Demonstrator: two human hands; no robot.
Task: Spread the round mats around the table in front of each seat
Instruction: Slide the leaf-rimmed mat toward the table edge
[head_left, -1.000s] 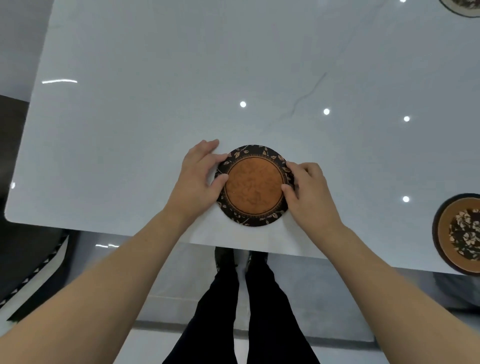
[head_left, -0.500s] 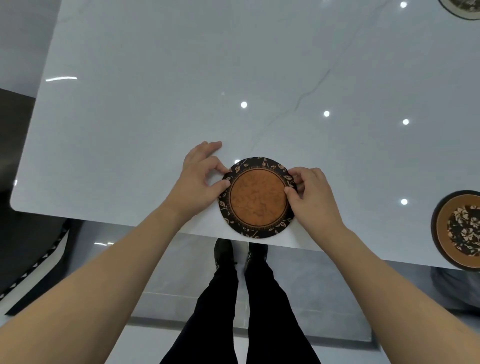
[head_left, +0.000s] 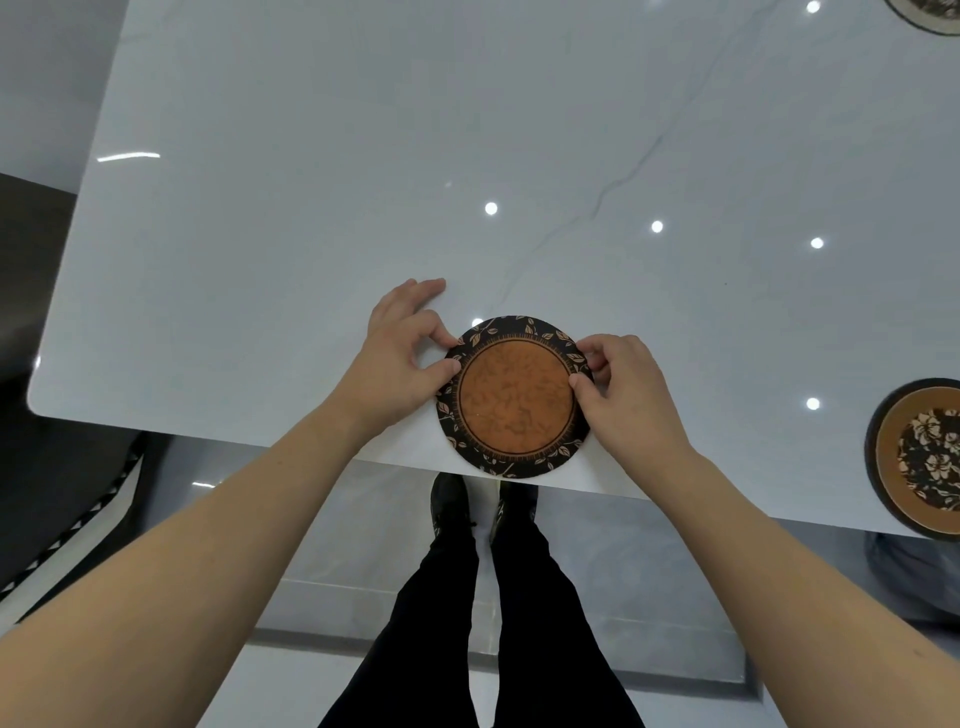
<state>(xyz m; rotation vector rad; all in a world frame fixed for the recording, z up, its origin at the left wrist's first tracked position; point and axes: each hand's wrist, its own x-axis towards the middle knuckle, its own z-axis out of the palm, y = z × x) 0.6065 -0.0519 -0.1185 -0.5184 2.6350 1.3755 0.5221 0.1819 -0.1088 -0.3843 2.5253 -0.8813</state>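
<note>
Round mats were the task items; the largest element in view, however, was the table, a glossy pale slab with faint grey veining that filled the upper two thirds of the frame and reflected ceiling spotlights. Below its near edge lay a polished grey floor, with a dark furnishing at the left edge of the frame.

The round mat in hand lay at lower centre, its near rim overhanging the table edge. A second mat sat at the right edge of the frame, well apart. A third mat was cut off at the upper right corner.

The left hand pinched the mat's left rim between thumb and forefinger, remaining fingers spread on the table. The right hand gripped the right rim likewise.

Probable fault: with the rim past the edge and the surface slick, an early release or inward pull could let the mat slide off onto the floor.
</note>
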